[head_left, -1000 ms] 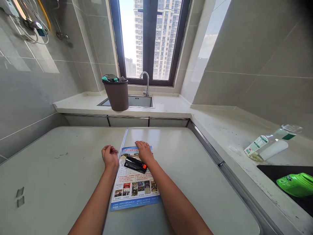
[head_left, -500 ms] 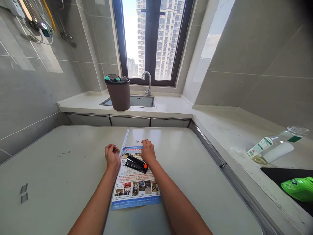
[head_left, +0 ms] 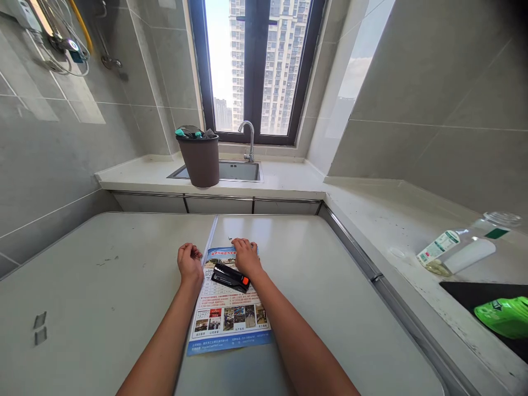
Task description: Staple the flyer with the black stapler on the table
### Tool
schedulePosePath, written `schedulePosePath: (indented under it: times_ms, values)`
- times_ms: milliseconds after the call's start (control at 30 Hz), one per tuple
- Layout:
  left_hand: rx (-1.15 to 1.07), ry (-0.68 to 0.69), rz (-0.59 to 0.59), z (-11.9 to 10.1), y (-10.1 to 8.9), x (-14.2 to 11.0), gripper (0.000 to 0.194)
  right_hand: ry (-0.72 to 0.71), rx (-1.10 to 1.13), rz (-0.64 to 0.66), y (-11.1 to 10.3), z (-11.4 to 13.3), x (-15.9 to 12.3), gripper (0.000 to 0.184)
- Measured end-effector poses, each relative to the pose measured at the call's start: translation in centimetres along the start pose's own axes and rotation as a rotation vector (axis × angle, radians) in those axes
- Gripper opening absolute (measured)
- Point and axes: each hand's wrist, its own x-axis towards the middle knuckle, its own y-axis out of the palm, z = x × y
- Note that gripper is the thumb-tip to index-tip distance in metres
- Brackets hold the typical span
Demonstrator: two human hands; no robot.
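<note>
A printed flyer (head_left: 229,324) lies on the white tabletop, with a black stapler (head_left: 225,279) resting across it; the stapler has an orange part at its right end. My left hand (head_left: 190,265) rests beside the flyer's upper left edge, fingers curled in, nothing visible in them. Over the flyer's upper right part is my right hand (head_left: 246,257), its fingers bent but slightly apart and hiding some print. Just past its fingertips lies a tiny dark bit (head_left: 230,238), perhaps a staple. Neither hand grips the stapler.
Two small grey pieces (head_left: 40,328) lie at the table's left. Behind, a brown bin (head_left: 201,162) stands at the sink (head_left: 243,171) below a faucet (head_left: 251,140). On the right counter are a clear bottle (head_left: 466,247) and a green package (head_left: 503,317).
My right hand has shifted slightly left along the flyer's top, nearer the tiny dark bit. My left hand and the stapler look unmoved.
</note>
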Motion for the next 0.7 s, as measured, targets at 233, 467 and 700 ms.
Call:
schedulePosePath:
  times_ms: [233, 467, 700]
  values:
    - [0.076, 0.022, 0.019, -0.2, 0.1, -0.1, 0.026, 0.038, -0.032, -0.047, -2.0, -3.7, -2.4, 0.047]
    - [0.353, 0.055, 0.355, -0.4, 1.3, -3.1, 0.018, 0.100, -0.082, -0.115, -5.7, -10.3, -7.1, 0.042]
    - [0.954, 0.319, 1.406, -1.4, 2.8, -8.2, 0.030, 0.104, -0.008, -0.188, -6.8, -11.3, -7.9, 0.045]
